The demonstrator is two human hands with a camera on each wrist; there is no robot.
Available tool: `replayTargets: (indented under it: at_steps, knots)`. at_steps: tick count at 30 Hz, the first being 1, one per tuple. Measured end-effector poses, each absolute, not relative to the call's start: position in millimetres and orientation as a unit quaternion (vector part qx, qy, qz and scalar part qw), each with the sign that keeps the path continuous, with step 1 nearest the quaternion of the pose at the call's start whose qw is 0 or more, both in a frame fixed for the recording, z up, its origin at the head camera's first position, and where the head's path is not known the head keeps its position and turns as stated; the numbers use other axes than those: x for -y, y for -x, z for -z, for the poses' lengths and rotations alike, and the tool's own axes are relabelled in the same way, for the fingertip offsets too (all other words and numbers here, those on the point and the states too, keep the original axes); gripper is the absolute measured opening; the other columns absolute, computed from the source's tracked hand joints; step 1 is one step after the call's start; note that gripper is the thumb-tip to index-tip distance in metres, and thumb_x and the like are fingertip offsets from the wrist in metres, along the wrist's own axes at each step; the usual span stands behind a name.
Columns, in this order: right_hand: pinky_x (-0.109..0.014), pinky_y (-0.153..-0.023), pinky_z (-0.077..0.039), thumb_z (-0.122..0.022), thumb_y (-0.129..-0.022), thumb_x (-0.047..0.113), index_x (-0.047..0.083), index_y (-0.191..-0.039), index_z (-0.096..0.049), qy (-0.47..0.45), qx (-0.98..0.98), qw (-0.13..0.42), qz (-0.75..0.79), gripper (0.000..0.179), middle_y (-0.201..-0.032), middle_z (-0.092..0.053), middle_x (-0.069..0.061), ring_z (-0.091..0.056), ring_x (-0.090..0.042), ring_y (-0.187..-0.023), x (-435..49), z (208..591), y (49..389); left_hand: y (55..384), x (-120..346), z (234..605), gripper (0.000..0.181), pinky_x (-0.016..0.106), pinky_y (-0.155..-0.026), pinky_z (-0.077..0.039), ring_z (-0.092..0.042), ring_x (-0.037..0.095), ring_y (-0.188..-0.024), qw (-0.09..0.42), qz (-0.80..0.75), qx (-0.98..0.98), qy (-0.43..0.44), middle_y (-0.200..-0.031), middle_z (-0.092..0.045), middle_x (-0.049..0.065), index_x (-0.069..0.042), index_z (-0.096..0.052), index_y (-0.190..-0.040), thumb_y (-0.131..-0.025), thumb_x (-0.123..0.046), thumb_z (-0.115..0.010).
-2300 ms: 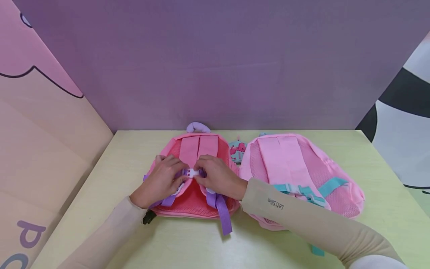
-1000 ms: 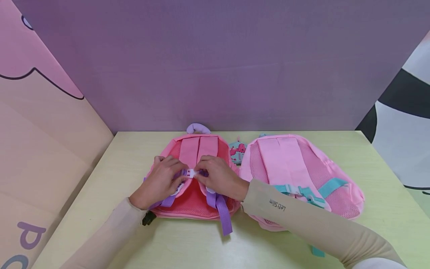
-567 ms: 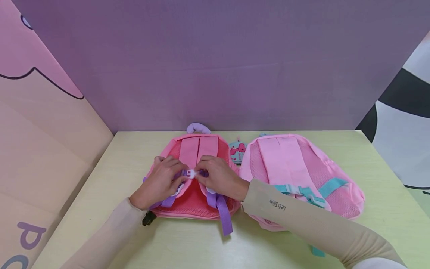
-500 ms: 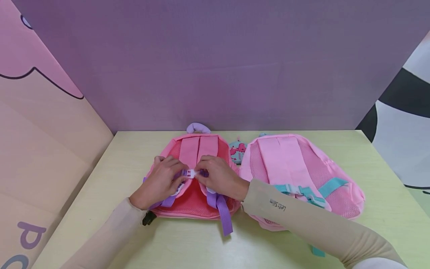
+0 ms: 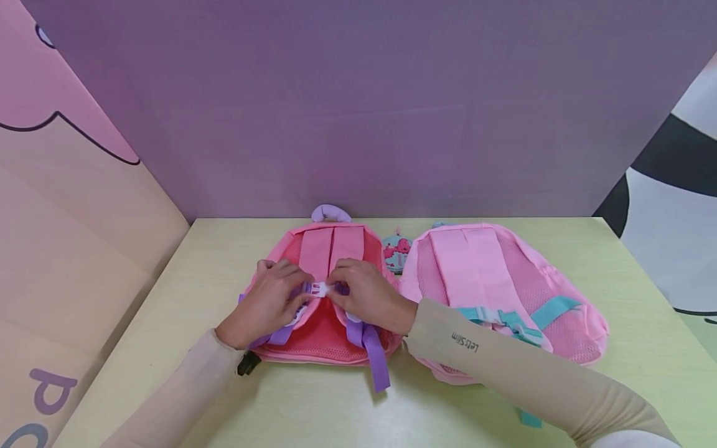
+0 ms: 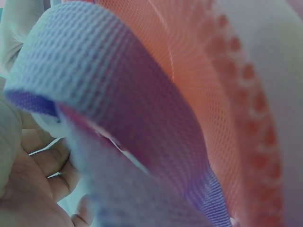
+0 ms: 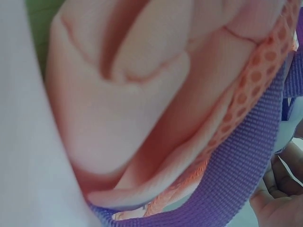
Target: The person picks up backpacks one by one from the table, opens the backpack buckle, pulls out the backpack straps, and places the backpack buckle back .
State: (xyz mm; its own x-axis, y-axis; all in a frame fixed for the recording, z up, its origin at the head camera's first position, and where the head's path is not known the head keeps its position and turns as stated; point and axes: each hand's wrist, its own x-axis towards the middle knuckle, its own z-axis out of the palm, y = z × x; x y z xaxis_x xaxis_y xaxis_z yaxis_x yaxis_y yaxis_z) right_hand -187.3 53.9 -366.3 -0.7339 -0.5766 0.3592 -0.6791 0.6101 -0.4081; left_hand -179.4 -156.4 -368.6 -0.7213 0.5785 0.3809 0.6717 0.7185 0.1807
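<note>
A coral-pink backpack [image 5: 319,242] lies with its straps up on the table. At its middle, a white side-release buckle [image 5: 319,289] on purple webbing lies between both hands. My left hand [image 5: 269,302] pinches the buckle's left end between thumb and fingers. From the other side, my right hand [image 5: 366,295] pinches the right end, its fingertips partly hiding it. In the left wrist view a looped purple strap [image 6: 156,118] fills the middle, with fingers [image 6: 52,165] behind it. The right wrist view shows purple webbing [image 7: 241,161] along pink fabric, and part of a hand at lower right.
A light-pink backpack [image 5: 476,255] with teal straps [image 5: 554,309] lies to the right, partly under the right sleeve. Between the bags sits a small teal pouch [image 5: 396,252] with a pink print. A purple wall [image 5: 358,112] rises behind the table [image 5: 336,404].
My right hand has shifted very slightly to the right, and the hanging purple strap end with it. Both hands stay at the buckle; the bags lie where they were.
</note>
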Motion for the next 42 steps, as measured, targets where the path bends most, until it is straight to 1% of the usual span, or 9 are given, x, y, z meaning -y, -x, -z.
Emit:
replayTargets:
  at_steps: [7, 12, 18, 23, 30, 34, 42]
  knots:
    - [-0.021, -0.073, -0.048, -0.074, -0.081, 0.015, 0.009, -0.094, -0.072, -0.339, 0.900, 0.075, -0.264, 0.014, -0.087, -0.062, 0.003, -0.056, -0.009, -0.077, -54.2, 366.1, 186.4, 178.9, 158.5, 369.2, 0.036, 0.041, -0.080, -0.029, -0.054, 0.017, -0.093, 0.150, 0.146, 0.918, 0.338, -0.094, -0.066, 0.002, -0.009, -0.071, -0.101, -0.071, -0.024, -0.084]
    - [-0.023, -0.075, -0.049, -0.075, -0.080, 0.014, 0.009, -0.095, -0.072, -0.335, 0.904, 0.061, -0.261, 0.016, -0.088, -0.062, 0.003, -0.056, -0.009, -0.078, -54.0, 365.4, 185.3, 178.8, 160.9, 369.8, 0.036, 0.042, -0.080, -0.030, -0.055, 0.018, -0.093, 0.155, 0.139, 0.918, 0.336, -0.094, -0.066, 0.002, -0.009, -0.071, -0.101, -0.071, -0.025, -0.083]
    - [-0.023, -0.076, -0.049, -0.075, -0.080, 0.014, 0.010, -0.095, -0.073, -0.331, 0.906, 0.054, -0.257, 0.016, -0.089, -0.063, 0.002, -0.056, -0.009, -0.080, -53.4, 365.6, 184.5, 179.4, 163.1, 369.8, 0.036, 0.044, -0.080, -0.029, -0.055, 0.019, -0.092, 0.163, 0.140, 0.917, 0.337, -0.093, -0.066, 0.004, -0.007, -0.070, -0.100, -0.070, -0.022, -0.084]
    - [-0.021, -0.074, -0.048, -0.074, -0.081, 0.014, 0.010, -0.095, -0.072, -0.322, 0.910, 0.039, -0.258, 0.015, -0.088, -0.063, 0.003, -0.056, -0.008, -0.077, -53.0, 365.9, 184.8, 180.4, 165.5, 369.4, 0.037, 0.046, -0.080, -0.029, -0.056, 0.020, -0.093, 0.163, 0.143, 0.917, 0.335, -0.094, -0.066, 0.005, -0.007, -0.070, -0.100, -0.069, -0.021, -0.084]
    - [-0.022, -0.071, -0.048, -0.076, -0.080, 0.016, 0.010, -0.098, -0.071, -0.310, 0.913, -0.007, -0.266, 0.020, -0.089, -0.062, 0.003, -0.057, -0.010, -0.077, -52.4, 367.7, 185.6, 180.7, 168.6, 368.3, 0.038, 0.047, -0.081, -0.029, -0.056, 0.020, -0.092, 0.149, 0.146, 0.925, 0.319, -0.095, -0.066, 0.005, -0.007, -0.070, -0.100, -0.068, -0.020, -0.086]
    - [-0.024, -0.074, -0.048, -0.077, -0.080, 0.017, 0.011, -0.101, -0.070, -0.309, 0.916, -0.034, -0.252, 0.023, -0.091, -0.061, 0.003, -0.056, -0.010, -0.082, -51.5, 368.9, 185.2, 179.9, 170.5, 368.9, 0.038, 0.047, -0.080, -0.030, -0.056, 0.020, -0.091, 0.145, 0.145, 0.929, 0.307, -0.095, -0.066, 0.006, -0.007, -0.069, -0.100, -0.068, -0.018, -0.086]
    - [-0.026, -0.078, -0.046, -0.075, -0.081, 0.014, 0.011, -0.100, -0.070, -0.330, 0.921, -0.042, -0.202, 0.020, -0.094, -0.060, 0.002, -0.054, -0.011, -0.084, -47.8, 375.3, 184.5, 179.4, 173.1, 372.1, 0.040, 0.047, -0.081, -0.031, -0.055, 0.021, -0.092, 0.123, 0.151, 0.940, 0.280, -0.098, -0.065, 0.006, -0.008, -0.068, -0.101, -0.068, -0.020, -0.086]
